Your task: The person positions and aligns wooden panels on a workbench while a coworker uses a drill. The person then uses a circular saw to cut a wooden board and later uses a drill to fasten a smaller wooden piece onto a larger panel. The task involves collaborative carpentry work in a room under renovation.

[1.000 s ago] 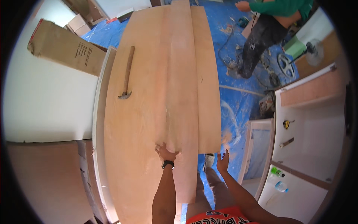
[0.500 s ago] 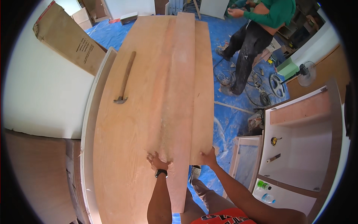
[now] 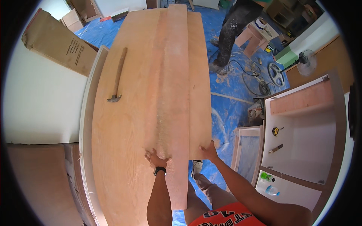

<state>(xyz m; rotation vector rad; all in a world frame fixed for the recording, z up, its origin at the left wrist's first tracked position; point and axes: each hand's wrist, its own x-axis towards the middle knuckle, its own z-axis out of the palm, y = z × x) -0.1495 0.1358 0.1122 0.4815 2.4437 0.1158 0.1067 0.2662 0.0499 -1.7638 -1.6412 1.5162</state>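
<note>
My left hand (image 3: 155,159), with a dark watch on its wrist, lies with fingers spread across the sawdust-covered edge between a wide plywood sheet (image 3: 128,124) and a long narrow wooden plank (image 3: 177,90). The plank runs lengthwise over the boards. On the right, my right hand (image 3: 209,151) grips the near corner of a thinner plywood panel (image 3: 199,101), its thumb on top. Its other fingers are partly hidden at the edge. A claw hammer (image 3: 120,77) with a wooden handle rests on the wide sheet, away from both hands.
Blue sheeting (image 3: 226,113) covers the floor, with cables (image 3: 264,88) on it. A fan (image 3: 306,62) and a white cabinet (image 3: 301,143) holding a tape measure (image 3: 277,131) and bottles (image 3: 267,177) stand right. A co-worker's legs (image 3: 232,34) show behind; a cardboard box (image 3: 60,43) leans left.
The view has shifted slightly, so the boards sit further left and higher. The co-worker has moved left and further back, uncovering a small wooden stool. My hands keep their places on the boards.
</note>
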